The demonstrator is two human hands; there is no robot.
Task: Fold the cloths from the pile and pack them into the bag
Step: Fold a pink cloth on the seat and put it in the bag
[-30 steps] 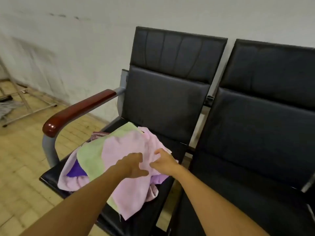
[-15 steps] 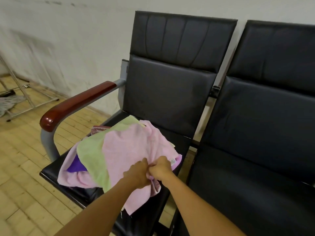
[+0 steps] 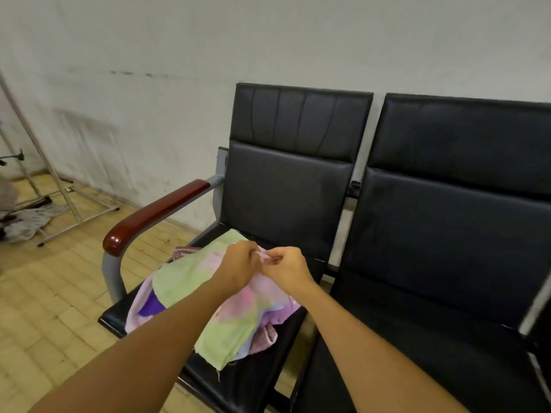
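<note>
Left hand (image 3: 238, 263) and right hand (image 3: 286, 268) both pinch the pink cloth (image 3: 264, 283) edge, pile (image 3: 190, 296) at 7 o'clock. Looks light, limp; best taken at corners.

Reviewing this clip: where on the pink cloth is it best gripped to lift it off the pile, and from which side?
Judging by its pose, at the top edge, from above. Both hands, left and right, already pinch the pink cloth there, close together, and the rest drapes down over the pile on the chair. Sliding the hands apart along that edge should probably let it hang flat.
</note>
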